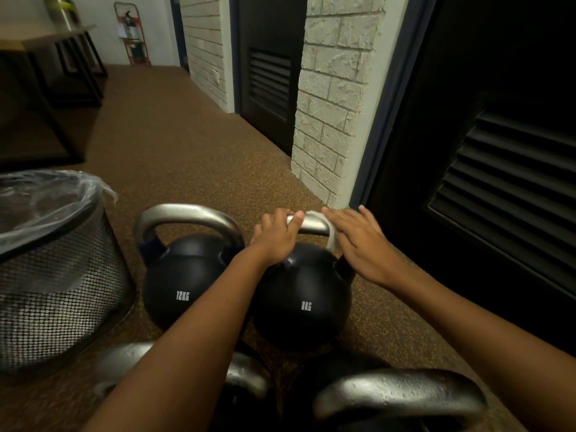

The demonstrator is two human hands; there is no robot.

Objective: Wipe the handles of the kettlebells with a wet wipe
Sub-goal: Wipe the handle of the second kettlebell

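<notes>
Two black kettlebells stand side by side on the floor: a 12KG kettlebell (184, 285) on the left and an 8KG kettlebell (304, 297) on the right, each with a steel handle. My left hand (276, 236) grips the left end of the 8KG handle (310, 224), thumb over the top. My right hand (361, 241) lies over the handle's right corner with straight fingers, pressing a white wet wipe (332, 236) against it. The 12KG handle (187, 213) is bare.
A black mesh waste bin (59, 275) with a clear plastic liner stands at the left. Two more steel kettlebell handles (399, 397) show at the bottom edge. A stone-faced pillar (327, 120) and dark louvred doors line the right. Brown speckled floor stretches ahead.
</notes>
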